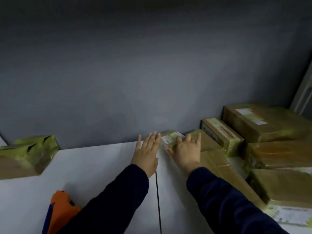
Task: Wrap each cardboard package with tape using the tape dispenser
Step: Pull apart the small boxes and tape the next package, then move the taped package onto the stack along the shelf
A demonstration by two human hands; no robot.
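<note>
Cardboard package [170, 139] lies under my right hand [185, 152], fingers spread flat, my left hand [146, 154] empty and unclenched beside it, I think to draw it nearer.

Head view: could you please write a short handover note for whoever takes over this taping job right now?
Left hand: open, flat over the table beside the small package, holding nothing.
Right hand: open, fingers spread on top of that package at the far edge.
Tape dispenser: lying at the near left, untouched.
Done: the stacked packages at right and the left package look glossy with tape, though that is not certain.
Left: probably pull the small package in, take the dispenser and wrap it.
</note>
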